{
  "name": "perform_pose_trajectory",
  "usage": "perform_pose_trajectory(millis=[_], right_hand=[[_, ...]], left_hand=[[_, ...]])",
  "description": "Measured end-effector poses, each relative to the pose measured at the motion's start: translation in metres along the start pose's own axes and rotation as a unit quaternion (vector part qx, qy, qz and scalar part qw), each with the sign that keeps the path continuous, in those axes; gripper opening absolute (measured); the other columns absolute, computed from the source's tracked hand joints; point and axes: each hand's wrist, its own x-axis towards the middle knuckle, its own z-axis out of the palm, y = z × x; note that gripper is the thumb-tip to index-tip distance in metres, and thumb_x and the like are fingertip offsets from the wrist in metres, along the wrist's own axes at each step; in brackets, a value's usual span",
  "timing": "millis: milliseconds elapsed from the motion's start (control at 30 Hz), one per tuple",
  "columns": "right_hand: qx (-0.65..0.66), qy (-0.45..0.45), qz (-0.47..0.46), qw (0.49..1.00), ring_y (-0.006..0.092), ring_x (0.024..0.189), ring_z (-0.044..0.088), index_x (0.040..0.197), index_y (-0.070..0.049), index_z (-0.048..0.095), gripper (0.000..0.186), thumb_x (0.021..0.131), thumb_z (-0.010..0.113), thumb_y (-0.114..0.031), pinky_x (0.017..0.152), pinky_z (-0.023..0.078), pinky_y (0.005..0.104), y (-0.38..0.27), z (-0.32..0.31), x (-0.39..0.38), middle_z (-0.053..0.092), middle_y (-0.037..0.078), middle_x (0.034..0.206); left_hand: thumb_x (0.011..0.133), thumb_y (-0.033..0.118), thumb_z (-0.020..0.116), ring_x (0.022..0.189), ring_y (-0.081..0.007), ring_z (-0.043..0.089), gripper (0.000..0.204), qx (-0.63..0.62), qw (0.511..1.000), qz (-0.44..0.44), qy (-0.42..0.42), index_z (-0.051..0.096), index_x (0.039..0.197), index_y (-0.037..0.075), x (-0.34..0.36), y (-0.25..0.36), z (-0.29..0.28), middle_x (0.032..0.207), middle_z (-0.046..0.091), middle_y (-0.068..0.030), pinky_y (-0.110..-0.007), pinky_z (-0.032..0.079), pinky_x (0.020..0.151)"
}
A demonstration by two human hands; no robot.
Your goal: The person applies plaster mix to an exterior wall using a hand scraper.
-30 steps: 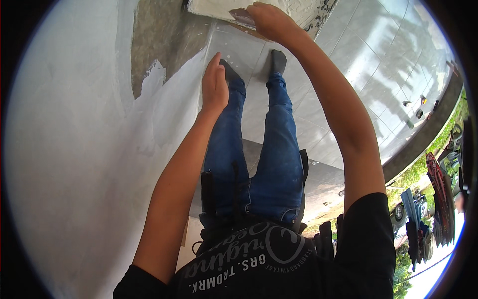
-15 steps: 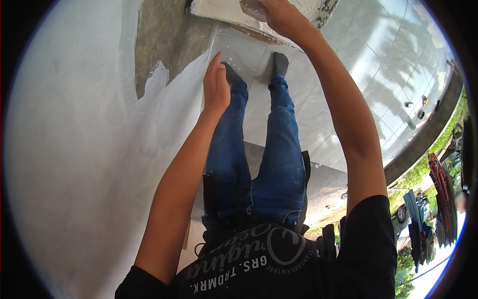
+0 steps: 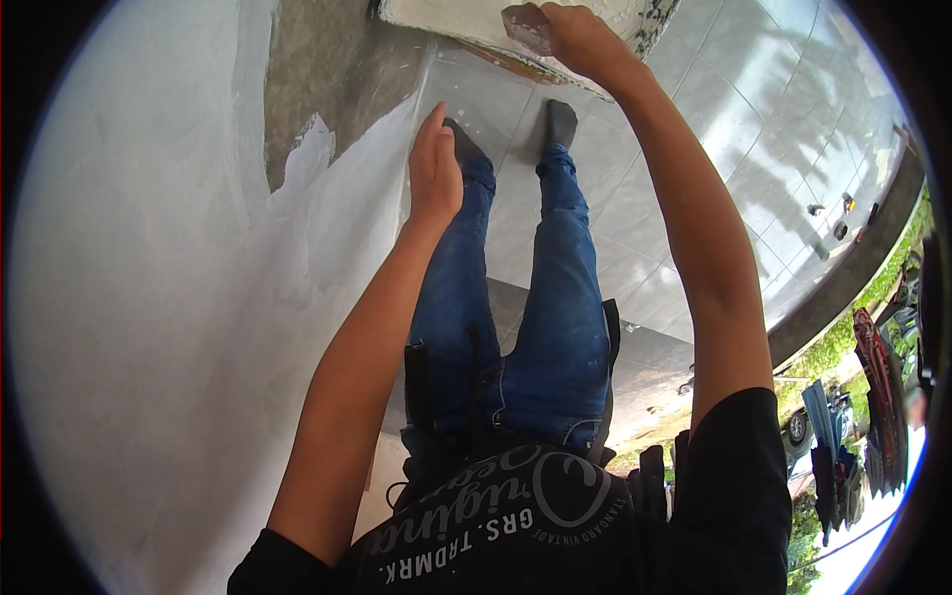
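Note:
My right hand (image 3: 592, 47) is closed around a small flat putty scraper (image 3: 528, 29), its blade smeared with whitish filler. Hand and scraper are over a board-like surface (image 3: 451, 18) coated in white putty, with a rough, stained edge; whether the blade touches it I cannot tell. My left hand (image 3: 435, 171) is empty, its fingers stretched out and the palm turned inward. It hovers beside the wall (image 3: 178, 258), which is skimmed with white filler around a bare grey-brown patch (image 3: 327, 74).
My socked feet (image 3: 560, 124) stand on grey floor tiles (image 3: 615, 198) just short of the putty-covered surface. Several small objects (image 3: 841, 230) lie on the tiles at the right. Beyond the floor's curved edge (image 3: 843, 288) are grass and a parked vehicle (image 3: 798, 426).
My right hand has moved a little to the right and nearer to me with the scraper, so more of the blade shows. The left hand is almost still.

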Motion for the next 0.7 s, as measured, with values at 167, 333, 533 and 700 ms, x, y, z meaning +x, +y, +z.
perform_pose_trajectory(millis=[167, 333, 533, 700], right_hand=[[0.066, -0.072, 0.015, 0.995, 0.0463, 0.087, 0.07, 0.101, 0.005, 0.069, 0.035, 0.099, 0.061, -0.03, 0.076, 0.054, 0.0533, -0.022, -0.014, 0.009, 0.07, 0.031, 0.092], [0.125, -0.11, -0.068, 0.984, 0.0459, 0.091, 0.07, 0.118, -0.002, 0.071, 0.037, 0.099, 0.062, -0.032, 0.079, 0.055, 0.05, -0.013, -0.02, 0.016, 0.073, 0.026, 0.103], [0.102, -0.182, -0.032, 0.977, 0.0388, 0.109, 0.069, 0.124, -0.003, 0.069, 0.034, 0.099, 0.06, -0.024, 0.092, 0.052, 0.0464, 0.026, -0.022, 0.038, 0.072, 0.023, 0.119], [0.106, -0.169, -0.004, 0.98, 0.036, 0.113, 0.068, 0.127, -0.004, 0.067, 0.034, 0.099, 0.058, -0.02, 0.097, 0.052, 0.0435, 0.028, -0.035, 0.043, 0.072, 0.021, 0.12]], left_hand=[[0.105, 0.022, 0.035, 0.144, -0.0389, 0.043, 0.052, 0.0, 1.0, -0.006, 0.008, 0.049, 0.146, -0.007, -0.003, -0.006, -0.006, 0.151, 0.05, -0.0264, -0.042, 0.03, 0.122], [0.105, 0.02, 0.034, 0.147, -0.0319, 0.042, 0.053, 0.006, 1.0, -0.014, -0.005, 0.048, 0.15, -0.003, -0.006, -0.007, -0.004, 0.155, 0.048, -0.021, -0.039, 0.029, 0.122], [0.105, 0.02, 0.034, 0.148, -0.032, 0.041, 0.053, -0.006, 1.0, -0.011, -0.009, 0.047, 0.15, -0.004, -0.011, -0.007, 0.002, 0.156, 0.048, -0.0216, -0.039, 0.028, 0.123], [0.105, 0.02, 0.034, 0.148, -0.0325, 0.04, 0.053, -0.008, 1.0, -0.022, -0.002, 0.047, 0.15, -0.004, -0.017, -0.008, -0.005, 0.156, 0.047, -0.0217, -0.039, 0.027, 0.123]])
